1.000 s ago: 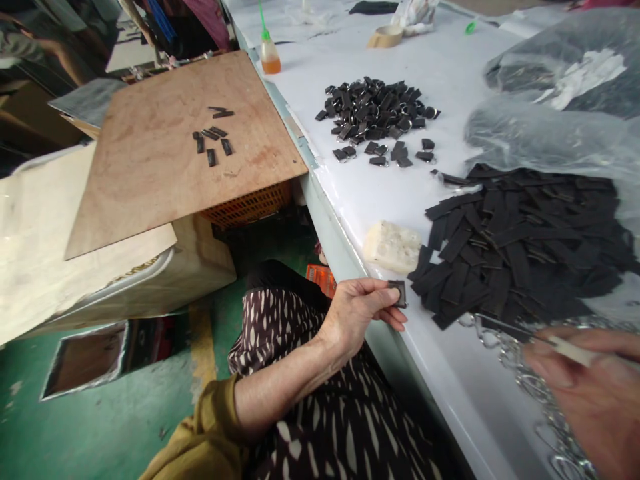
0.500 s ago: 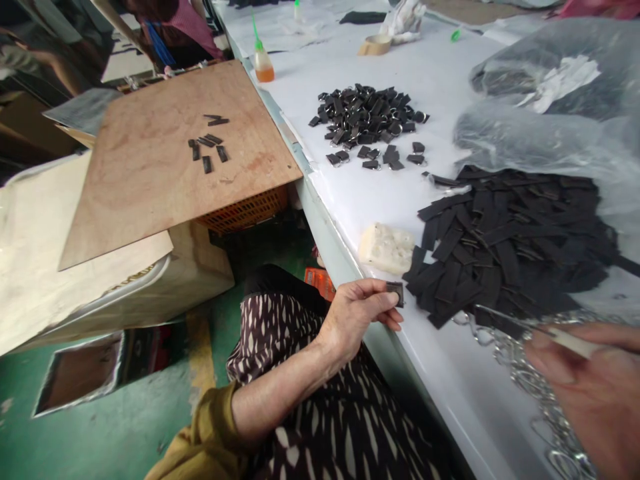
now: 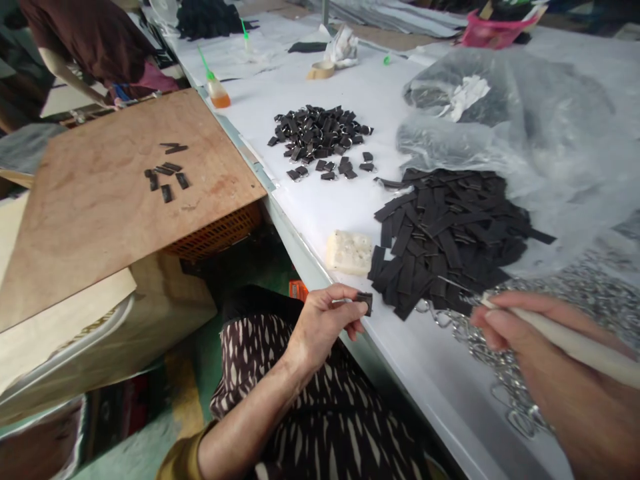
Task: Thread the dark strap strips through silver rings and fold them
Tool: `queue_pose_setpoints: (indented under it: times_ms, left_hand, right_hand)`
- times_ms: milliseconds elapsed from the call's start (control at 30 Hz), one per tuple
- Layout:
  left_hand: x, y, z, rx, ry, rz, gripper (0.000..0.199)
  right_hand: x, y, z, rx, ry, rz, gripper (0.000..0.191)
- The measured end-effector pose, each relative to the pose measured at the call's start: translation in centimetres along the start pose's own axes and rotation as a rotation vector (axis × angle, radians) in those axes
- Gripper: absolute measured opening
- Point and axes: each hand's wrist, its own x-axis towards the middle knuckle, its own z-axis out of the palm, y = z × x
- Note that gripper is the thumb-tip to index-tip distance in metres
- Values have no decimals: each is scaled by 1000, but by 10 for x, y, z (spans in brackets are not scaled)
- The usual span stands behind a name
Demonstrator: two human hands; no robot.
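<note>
Between the thumb and fingers of my left hand (image 3: 327, 323) is a small black strap tab (image 3: 367, 304), held just over the table's front edge. My right hand (image 3: 545, 347) grips a white-handled awl (image 3: 565, 337), its thin metal shaft pointing left across the front of a pile of black strap pieces (image 3: 450, 233). Beneath and beside that hand lie many silver metal rings (image 3: 480, 340). A cream, pitted block (image 3: 349, 252) sits just beyond my left hand. Farther back is a heap of black tabs with metal rings (image 3: 320, 133).
A wooden board (image 3: 100, 193) at the left carries several black pieces. Clear plastic bags (image 3: 500, 127) lie at the right. A bottle of orange liquid (image 3: 218, 93), a tape roll (image 3: 321, 70) and a pink basket (image 3: 493, 32) stand farther off. Another person (image 3: 95, 47) is at upper left.
The view has turned to the right, so the table's things sit farther left. My right hand with the awl shows more fully, its tip now over the strap pile's front. My left hand keeps its tab.
</note>
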Motion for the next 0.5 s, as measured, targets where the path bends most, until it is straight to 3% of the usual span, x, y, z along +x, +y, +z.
queue_pose_setpoints:
  times_ms: [100,233,400,500]
  left_hand:
    - [0,17,2,218,-75,-2,11]
    - [21,55,8,360,-119,43,7]
    - [65,102,22,-15,31,414,12]
    - [68,97,37,-2,50,549,17]
  right_hand:
    - [2,-11,-5,-36,22,137,24]
    - [4,-16,-8,-21,11,149,27]
    - [5,-11,-15,-78,22,102,29]
    - [4,-10,-19,-77,50,70,29]
